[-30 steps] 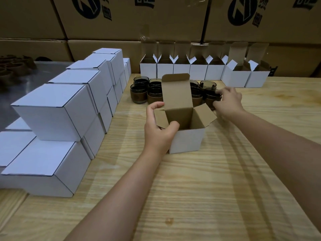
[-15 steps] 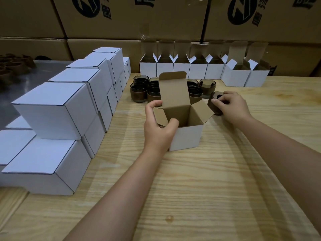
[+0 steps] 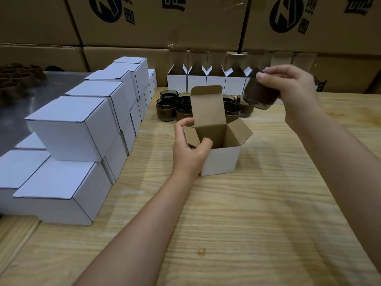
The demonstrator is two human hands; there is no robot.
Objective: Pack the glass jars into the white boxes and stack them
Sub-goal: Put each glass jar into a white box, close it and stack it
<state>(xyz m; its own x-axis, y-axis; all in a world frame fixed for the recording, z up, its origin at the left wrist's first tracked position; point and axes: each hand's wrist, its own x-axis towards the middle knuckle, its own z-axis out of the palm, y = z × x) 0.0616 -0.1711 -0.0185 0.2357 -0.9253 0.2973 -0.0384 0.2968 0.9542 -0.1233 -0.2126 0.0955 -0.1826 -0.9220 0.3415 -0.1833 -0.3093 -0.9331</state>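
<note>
An open white box stands mid-table with its lid flap upright and side flaps spread. My left hand grips its left flap and near corner. My right hand holds a dark glass jar tilted in the air, above and to the right of the box. Behind the box, several more dark jars stand in a cluster on the table, partly hidden by the lid flap.
Closed white boxes are stacked in rows along the table's left side. A row of open white boxes lines the back edge. Large brown cartons form a wall behind. The wooden table extends toward me.
My right hand has picked a jar out of the cluster and lifted it up and to the right of the box. My left hand stays on the box.
</note>
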